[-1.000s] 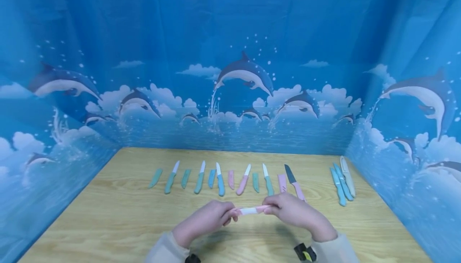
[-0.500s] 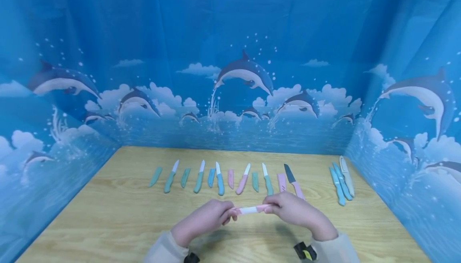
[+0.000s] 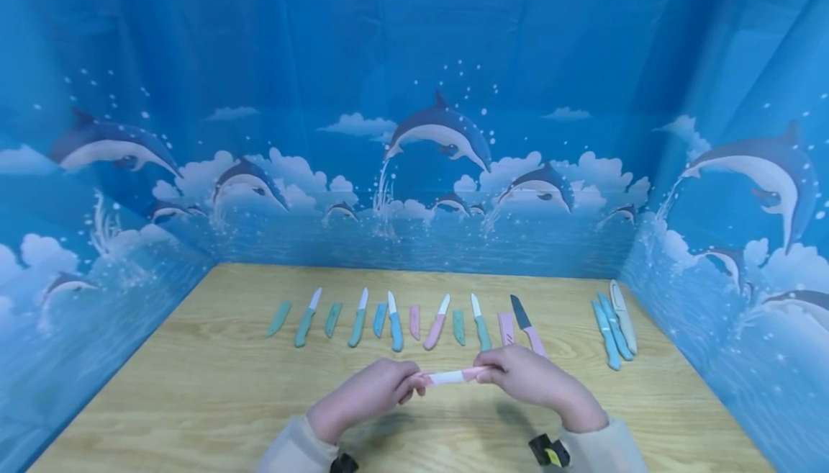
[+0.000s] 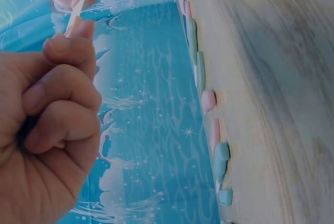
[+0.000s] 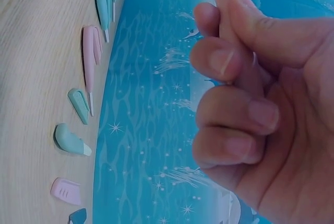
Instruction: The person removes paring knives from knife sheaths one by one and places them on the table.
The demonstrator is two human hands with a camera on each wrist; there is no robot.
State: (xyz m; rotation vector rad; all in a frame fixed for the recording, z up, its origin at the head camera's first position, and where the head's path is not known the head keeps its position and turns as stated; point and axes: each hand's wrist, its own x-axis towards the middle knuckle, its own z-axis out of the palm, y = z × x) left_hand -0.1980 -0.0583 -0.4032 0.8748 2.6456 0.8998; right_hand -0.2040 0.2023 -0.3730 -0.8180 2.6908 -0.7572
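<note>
Head view: I see both hands over the table's (image 3: 194,401) near edge, left hand (image 3: 363,397) pinching the pink sheath, right hand (image 3: 531,383) gripping the knife (image 3: 453,377) handle, white blade half bared. Left wrist: fingers (image 4: 62,78) curled on the sheath (image 4: 74,12). Right wrist: fist (image 5: 250,109) clamped. I judge unsheathing underway; next calls for a straight pull apart.

A pale wooden table (image 3: 194,401) carries a row of small knives (image 3: 395,323) and loose sheaths (image 3: 279,319) across its middle, parallel to the far edge. Near the right edge, three sheathed knives (image 3: 615,327) lie close together.
</note>
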